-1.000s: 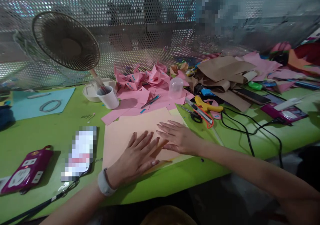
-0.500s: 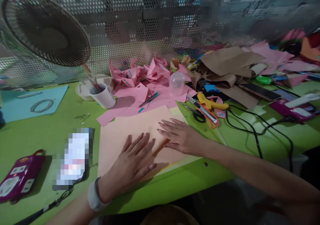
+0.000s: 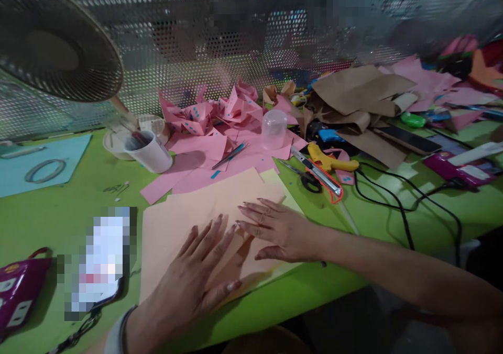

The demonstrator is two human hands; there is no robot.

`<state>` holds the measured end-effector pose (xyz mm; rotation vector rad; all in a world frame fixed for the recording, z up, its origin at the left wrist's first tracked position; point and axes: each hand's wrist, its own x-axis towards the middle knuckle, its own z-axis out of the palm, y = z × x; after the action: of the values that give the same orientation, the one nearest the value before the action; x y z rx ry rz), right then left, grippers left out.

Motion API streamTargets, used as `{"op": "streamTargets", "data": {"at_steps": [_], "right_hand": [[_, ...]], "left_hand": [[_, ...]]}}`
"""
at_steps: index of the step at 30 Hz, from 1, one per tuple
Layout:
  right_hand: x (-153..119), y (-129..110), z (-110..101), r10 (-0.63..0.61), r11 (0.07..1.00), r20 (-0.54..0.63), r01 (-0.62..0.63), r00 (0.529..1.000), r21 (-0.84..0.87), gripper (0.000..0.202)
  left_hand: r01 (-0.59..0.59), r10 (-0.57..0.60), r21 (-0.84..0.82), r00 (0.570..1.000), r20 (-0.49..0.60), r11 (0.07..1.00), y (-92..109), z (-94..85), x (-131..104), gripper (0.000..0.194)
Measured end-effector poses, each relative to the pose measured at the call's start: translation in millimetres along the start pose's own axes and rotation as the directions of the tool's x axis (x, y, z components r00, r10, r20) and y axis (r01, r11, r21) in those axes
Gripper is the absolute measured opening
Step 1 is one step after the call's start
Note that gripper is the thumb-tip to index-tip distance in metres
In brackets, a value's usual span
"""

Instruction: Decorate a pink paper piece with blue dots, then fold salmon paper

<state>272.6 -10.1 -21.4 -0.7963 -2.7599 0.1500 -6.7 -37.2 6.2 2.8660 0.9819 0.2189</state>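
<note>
Several sheets of peach paper (image 3: 161,239) lie on the green table, with a pale yellow sheet (image 3: 281,186) showing at their right edge. Flat on the left part of the peach paper rests my left hand (image 3: 196,270), fingers spread, a pale band on its wrist. My right hand (image 3: 279,228) lies palm down on the right part, fingers extended, its fingertips close to those of the left. Between the hands a fold or raised edge of peach paper shows, partly covered by them. Neither hand grips anything.
Left are a phone (image 3: 104,260), a purple power socket (image 3: 23,291) and a white cup (image 3: 151,152). Behind lie pink papers (image 3: 188,160) and a clear plastic cup (image 3: 274,130). Scissors (image 3: 308,178), a cutter (image 3: 318,173), a yellow glue gun (image 3: 330,160) and black cables (image 3: 396,197) lie right.
The view has shifted, so the table items appear farther left. My right hand has moved nearer the front edge and closer to my left hand; both remain flat on the paper.
</note>
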Motion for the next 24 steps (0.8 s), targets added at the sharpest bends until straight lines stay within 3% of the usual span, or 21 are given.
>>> {"op": "streamTargets", "data": {"at_steps": [4,13,24], "right_hand": [[2,3,2,0.016,1.0,0.025,-0.016,1.0,0.01,0.076],[4,3,-6,0.002,0.999,-0.031,-0.001,1.0,0.033,0.072],[2,4,-1,0.049,0.997,0.037,-0.051,0.998,0.059,0.08]], "left_hand": [[-0.045,0.044,0.01,0.998,0.042,0.999,0,-8.7,-1,0.081],[0.023,-0.021,0.012,0.991,-0.135,1.0,-11,2.4,-11,0.076],[0.054,-0.057,-0.027,0.988,-0.143,0.998,-21,4.0,-12,0.074]]}}
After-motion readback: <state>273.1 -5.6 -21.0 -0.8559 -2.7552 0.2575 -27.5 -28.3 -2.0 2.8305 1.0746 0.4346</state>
